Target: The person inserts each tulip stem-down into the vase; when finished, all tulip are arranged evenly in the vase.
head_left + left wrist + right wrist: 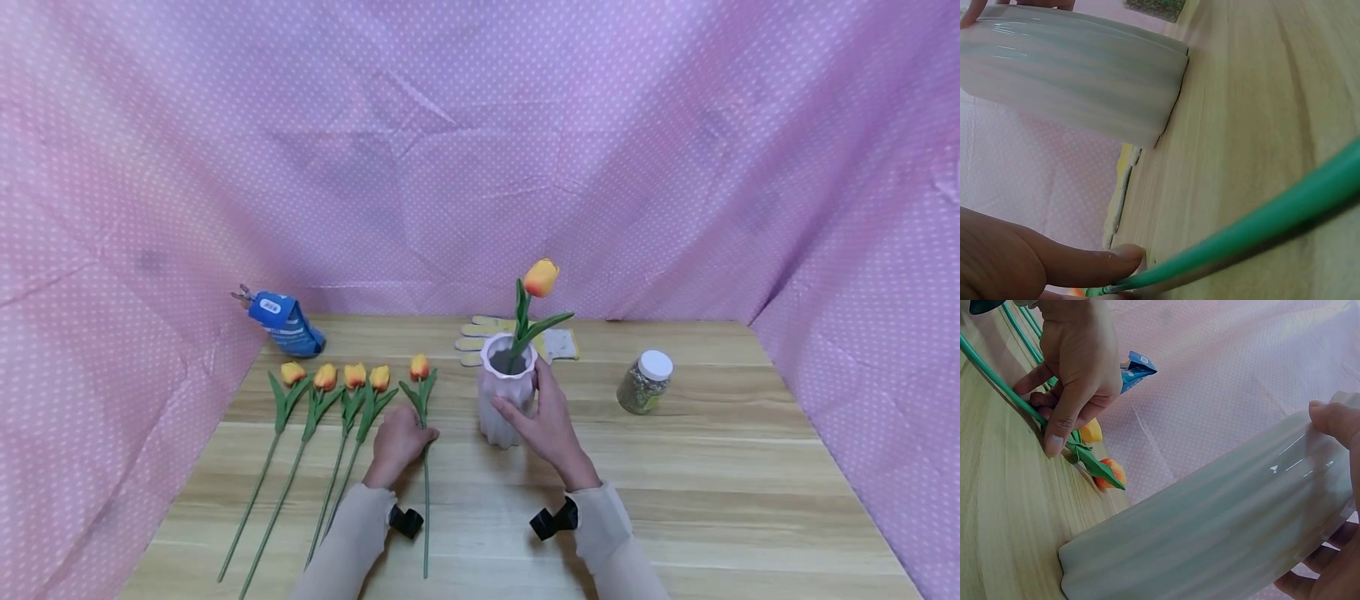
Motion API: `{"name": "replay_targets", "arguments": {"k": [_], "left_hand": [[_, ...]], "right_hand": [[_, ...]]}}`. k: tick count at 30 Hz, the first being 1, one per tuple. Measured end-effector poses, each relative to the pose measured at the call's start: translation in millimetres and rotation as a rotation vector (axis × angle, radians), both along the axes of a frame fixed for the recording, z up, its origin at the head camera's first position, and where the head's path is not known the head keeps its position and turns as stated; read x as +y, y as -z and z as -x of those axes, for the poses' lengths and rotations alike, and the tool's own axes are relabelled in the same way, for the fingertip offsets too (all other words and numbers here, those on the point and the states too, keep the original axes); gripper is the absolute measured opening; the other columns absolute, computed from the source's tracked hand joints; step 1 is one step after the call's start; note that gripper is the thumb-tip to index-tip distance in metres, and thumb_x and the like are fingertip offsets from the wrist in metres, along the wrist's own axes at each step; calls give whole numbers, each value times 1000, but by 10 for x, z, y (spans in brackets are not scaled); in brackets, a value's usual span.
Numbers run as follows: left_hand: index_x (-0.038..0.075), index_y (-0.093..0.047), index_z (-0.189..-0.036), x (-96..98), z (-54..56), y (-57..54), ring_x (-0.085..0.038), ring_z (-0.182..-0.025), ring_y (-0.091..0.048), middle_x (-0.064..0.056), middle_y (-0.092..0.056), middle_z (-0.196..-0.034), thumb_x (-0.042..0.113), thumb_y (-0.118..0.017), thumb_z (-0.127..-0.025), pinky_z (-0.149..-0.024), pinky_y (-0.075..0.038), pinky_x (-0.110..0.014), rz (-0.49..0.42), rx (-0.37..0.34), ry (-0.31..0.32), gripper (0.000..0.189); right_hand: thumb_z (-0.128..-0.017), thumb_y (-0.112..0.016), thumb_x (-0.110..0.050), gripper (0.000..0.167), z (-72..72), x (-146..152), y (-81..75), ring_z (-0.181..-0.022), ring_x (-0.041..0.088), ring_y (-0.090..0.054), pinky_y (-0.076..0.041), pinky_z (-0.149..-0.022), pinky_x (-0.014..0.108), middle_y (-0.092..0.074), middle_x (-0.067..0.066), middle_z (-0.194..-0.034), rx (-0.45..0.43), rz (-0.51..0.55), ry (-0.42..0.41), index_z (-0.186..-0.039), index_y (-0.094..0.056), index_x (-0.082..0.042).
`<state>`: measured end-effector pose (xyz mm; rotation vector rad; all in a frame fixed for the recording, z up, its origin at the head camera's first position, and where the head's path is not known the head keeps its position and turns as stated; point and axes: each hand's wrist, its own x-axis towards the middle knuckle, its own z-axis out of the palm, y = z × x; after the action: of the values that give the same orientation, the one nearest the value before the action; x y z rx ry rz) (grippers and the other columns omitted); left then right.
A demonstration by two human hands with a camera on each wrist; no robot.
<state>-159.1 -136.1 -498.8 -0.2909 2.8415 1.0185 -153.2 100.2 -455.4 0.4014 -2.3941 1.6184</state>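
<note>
My left hand (397,440) pinches the green stem of an orange-yellow tulip (427,517) just below its leaves; the stem lies low along the table. In the right wrist view, thumb and fingertips close round that stem (996,380). A fluted, pale glazed vase (495,408) stands upright to the right. My right hand (553,421) holds it round the upper right side, thumb toward the front. One tulip (542,278) stands in the vase, leaning right, its lower stem hidden inside. The left wrist view shows the vase (1079,75) with its base on the table.
Several more tulips (325,377) lie in a row left of my left hand. A blue packet (288,323) stands at the back left. Yellow-and-white gloves (561,343) lie behind the vase. A white-lidded jar (643,383) stands right. A pink dotted cloth (480,167) encloses the table (712,500).
</note>
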Motion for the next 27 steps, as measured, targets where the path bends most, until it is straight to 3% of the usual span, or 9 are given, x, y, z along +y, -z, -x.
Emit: {"name": "replay_targets", "arguments": {"k": [8, 14, 18, 23, 27], "left_hand": [[14, -43, -48, -79, -17, 22, -8, -41, -34, 8, -34, -45, 13, -79, -81, -41, -28, -20, -78, 53, 15, 49], [2, -59, -56, -140, -6, 14, -7, -34, -50, 1, -53, -43, 5, -76, -85, -38, -47, -21, -306, -47, -20, 33], [-3, -62, -63, -168, -10, 9, -9, -39, -53, -3, -58, -51, 0, -74, -86, -40, -51, -22, -459, -107, -69, 26], [-9, -67, -76, -244, 3, 47, -10, -46, -59, -9, -68, -63, -3, -70, -89, -46, -57, -25, -602, -169, -99, 14], [-12, -70, -88, -307, 6, 63, -13, -52, -65, -13, -72, -71, -3, -66, -91, -51, -60, -27, -661, -202, -109, 10]], "right_hand": [[-87, -77, -27, 84, -4, 0, 6, -138, 35, -50, -41, -115, 61, -49, 17, -150, 6, 6, 0, -154, -30, -6], [-87, -77, -28, 85, 7, -3, 22, -140, 35, -48, -40, -116, 61, -48, 16, -151, -6, 7, 3, -154, -30, -6], [-87, -77, -28, 85, 9, -6, 24, -139, 35, -49, -40, -116, 61, -48, 15, -151, -10, 5, 4, -154, -30, -7], [-88, -77, -28, 84, 9, -10, 23, -139, 34, -49, -40, -116, 61, -48, 15, -150, -20, 2, 6, -154, -30, -8], [-88, -77, -28, 84, 3, -12, 12, -140, 35, -48, -39, -117, 62, -48, 15, -151, -29, 1, 10, -154, -30, -8]]}}
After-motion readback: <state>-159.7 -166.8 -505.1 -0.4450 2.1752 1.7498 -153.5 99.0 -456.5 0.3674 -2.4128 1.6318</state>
